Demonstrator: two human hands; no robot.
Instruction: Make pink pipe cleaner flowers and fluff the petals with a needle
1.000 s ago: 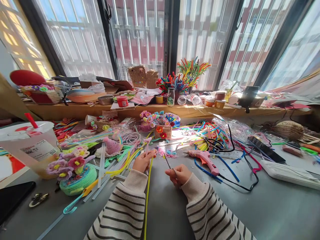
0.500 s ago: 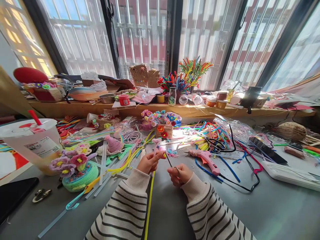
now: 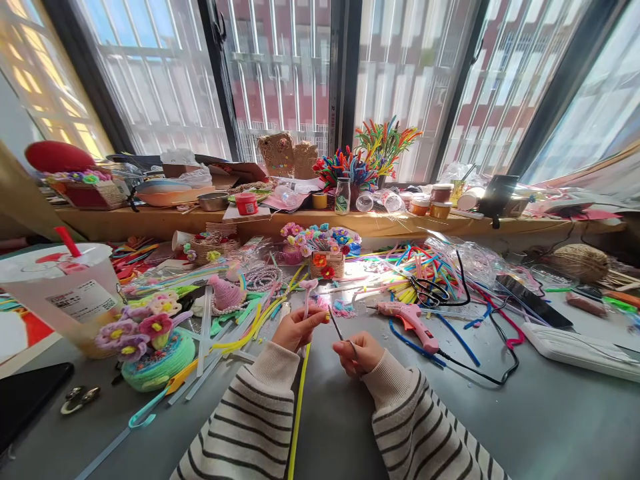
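Observation:
My left hand (image 3: 299, 328) is closed in a pinch on a yellow pipe cleaner (image 3: 301, 400), whose long end runs down between my forearms to the bottom edge. A tiny yellow tip shows at the pinching fingertips. My right hand (image 3: 359, 353) is closed around the handles of small dark scissors (image 3: 335, 323), whose blades point up and left, close beside that yellow tip. Whether the blades touch it, I cannot tell. Just beyond the left fingers lies a pale pink fuzzy piece (image 3: 309, 285).
A pink glue gun (image 3: 410, 321) with a black cord lies right of my hands. On the left are a fuzzy flower pot (image 3: 159, 363), glue sticks (image 3: 205, 333) and a drink cup (image 3: 75, 300). Pipe cleaners (image 3: 415, 267) and black scissors (image 3: 430, 291) are heaped behind.
The view has shifted slightly. The scissors have tilted a little, with their tip still by the left fingertips. Both hands keep nearly the same place and hold.

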